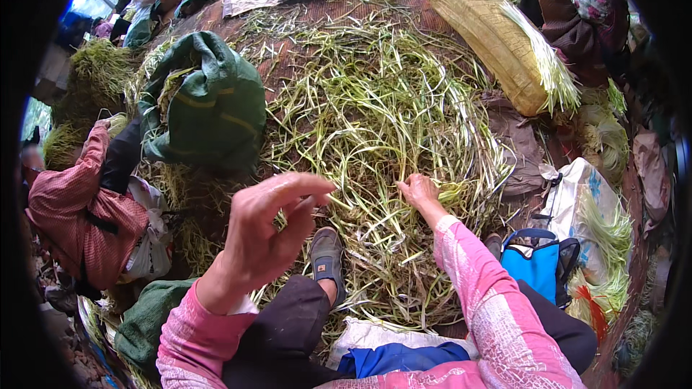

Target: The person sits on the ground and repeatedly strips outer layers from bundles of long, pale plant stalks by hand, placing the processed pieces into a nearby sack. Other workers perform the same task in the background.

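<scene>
A broad heap of loose green and pale plant stalks (373,135) spreads over the floor before me. My left hand (270,232) is raised over the heap's near left side, fingers bent with a gap between thumb and forefinger, and nothing shows in it. Lower down, at the heap's centre right, my right hand (420,192) has its fingers closed among the stalks. A thin stalk seems to pass at its fingertips, though whether it is gripped cannot be told. Yellowish-green leaves (454,193) lie just right of that hand.
Left stands a green woven sack (216,113), with a person in a red checked shirt (89,216) beside it. A long yellow wrapped bundle (486,38) lies upper right, near another person (584,21). A blue bag (532,267) and a white sack (573,210) are at my right.
</scene>
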The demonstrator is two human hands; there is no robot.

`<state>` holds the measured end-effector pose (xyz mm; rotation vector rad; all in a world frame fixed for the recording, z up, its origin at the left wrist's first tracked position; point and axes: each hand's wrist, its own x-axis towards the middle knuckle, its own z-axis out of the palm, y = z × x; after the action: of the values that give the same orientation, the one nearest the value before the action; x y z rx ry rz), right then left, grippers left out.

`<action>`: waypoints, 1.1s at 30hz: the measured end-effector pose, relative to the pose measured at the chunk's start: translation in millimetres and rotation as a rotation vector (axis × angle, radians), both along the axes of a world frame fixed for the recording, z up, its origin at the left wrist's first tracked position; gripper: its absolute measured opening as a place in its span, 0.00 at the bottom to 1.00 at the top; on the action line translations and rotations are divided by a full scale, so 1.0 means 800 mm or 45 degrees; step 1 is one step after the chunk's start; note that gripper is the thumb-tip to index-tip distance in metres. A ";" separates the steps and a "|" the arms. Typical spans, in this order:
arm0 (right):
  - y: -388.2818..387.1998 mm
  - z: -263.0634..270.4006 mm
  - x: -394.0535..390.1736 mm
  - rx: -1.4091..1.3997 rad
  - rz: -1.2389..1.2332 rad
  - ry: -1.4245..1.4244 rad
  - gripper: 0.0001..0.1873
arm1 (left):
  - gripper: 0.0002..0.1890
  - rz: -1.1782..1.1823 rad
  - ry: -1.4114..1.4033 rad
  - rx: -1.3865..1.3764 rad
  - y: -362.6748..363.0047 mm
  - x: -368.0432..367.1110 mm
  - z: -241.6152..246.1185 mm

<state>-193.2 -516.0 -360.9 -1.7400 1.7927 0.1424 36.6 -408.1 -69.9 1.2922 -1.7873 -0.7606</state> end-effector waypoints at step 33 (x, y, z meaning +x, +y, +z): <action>0.036 0.108 0.079 0.199 -0.035 -1.170 0.31 | 0.08 0.259 0.939 1.053 0.051 0.013 -0.232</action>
<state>-130.1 -487.1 -274.9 -1.3290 1.0825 -0.4510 47.2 -367.0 -255.8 1.3809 -0.7347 -1.6879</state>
